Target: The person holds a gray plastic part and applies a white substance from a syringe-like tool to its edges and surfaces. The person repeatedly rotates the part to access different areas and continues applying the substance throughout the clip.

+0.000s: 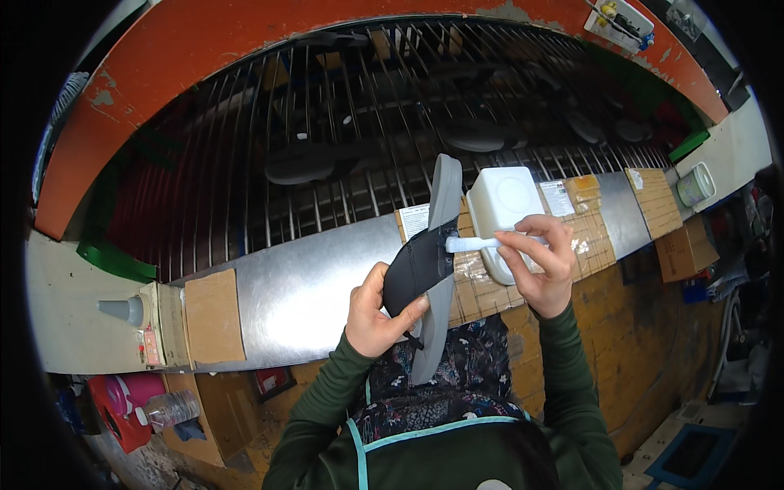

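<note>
My left hand (377, 317) grips a sandal (415, 268) with a grey sole and a wide black strap. The sole stands on edge, its long side running away from me. Pinched between the fingers of my right hand (542, 263) is a white toothbrush-like brush (478, 243). Its head meets the strap's right edge, close to where strap and sole join. Just behind the brush, a white plastic container (505, 200) sits on the bench. My fingers hide part of the brush handle and the strap's near side.
Beyond the metal ledge (302, 278), a roller conveyor (359, 106) carries several grey sandals (302, 163) beneath an orange frame (90, 147). Taped cardboard (588, 237) covers the ledge's right part, with a yellowish block (583, 192) on it. A cardboard piece (214, 317) lies left; a bottle (173, 408) is below.
</note>
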